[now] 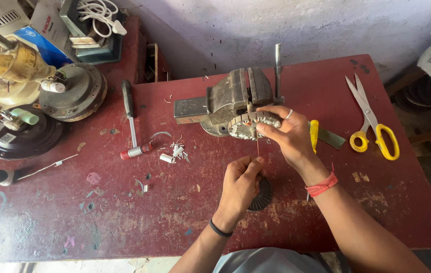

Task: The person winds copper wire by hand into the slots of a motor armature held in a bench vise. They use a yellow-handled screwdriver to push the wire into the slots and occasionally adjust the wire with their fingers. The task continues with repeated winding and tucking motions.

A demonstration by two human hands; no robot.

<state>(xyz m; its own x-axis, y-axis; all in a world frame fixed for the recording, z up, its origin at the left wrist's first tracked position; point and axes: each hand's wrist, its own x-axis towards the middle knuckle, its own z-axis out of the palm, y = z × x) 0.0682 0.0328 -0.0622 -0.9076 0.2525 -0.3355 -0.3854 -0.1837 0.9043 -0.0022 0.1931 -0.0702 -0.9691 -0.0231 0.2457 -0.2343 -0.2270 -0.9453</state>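
A round slotted motor stator (246,126) sits clamped in the grey bench vise (230,98) at the middle of the red table (124,212). My right hand (289,134), with a ring and a red wrist thread, grips the stator's right rim. A thin copper wire (257,147) runs down from the stator to my left hand (243,184), whose fingertips pinch its lower end. Under my left hand lies a dark round disc (263,197), partly hidden.
Yellow-handled scissors (372,121) lie at the right, a yellow-handled tool (314,135) behind my right wrist. A small hammer (130,119) and white scraps (175,151) lie left of the vise. Fan motor parts (71,91) and boxes crowd the far left corner.
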